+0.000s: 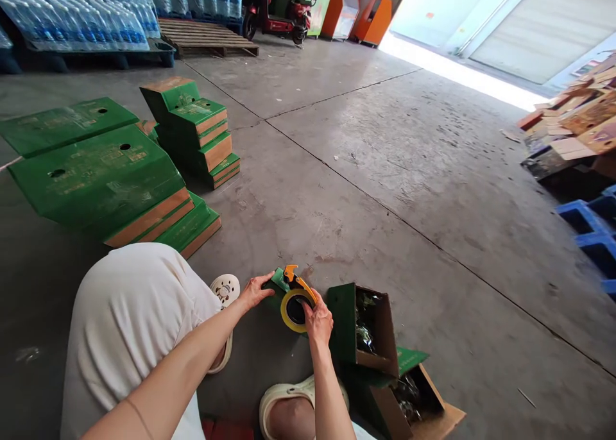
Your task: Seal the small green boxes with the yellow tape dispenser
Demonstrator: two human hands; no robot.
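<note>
My right hand (319, 319) is closed around a packing tape dispenser (301, 282) with an orange frame, and a roll of yellow tape (287, 324) is mounted on it. To its left, my left hand (256, 290) grips the edge of a piece of green cardboard (278, 281), which lies partly behind the dispenser. How far this cardboard extends is hidden. Just right of my right hand stands an open green box (342, 321) with clear plastic-wrapped contents inside. Another open box (385, 409) with similar contents sits lower, its flaps spread out.
Flattened green boxes lie in a large stack (96, 177) and a smaller stack (192, 129) on the left. Shrink-wrapped bottles (86, 26), a wooden pallet (206, 36) and a red scooter (282, 20) stand behind. At right are piled cardboard (577, 126) and blue pallets (584, 225).
</note>
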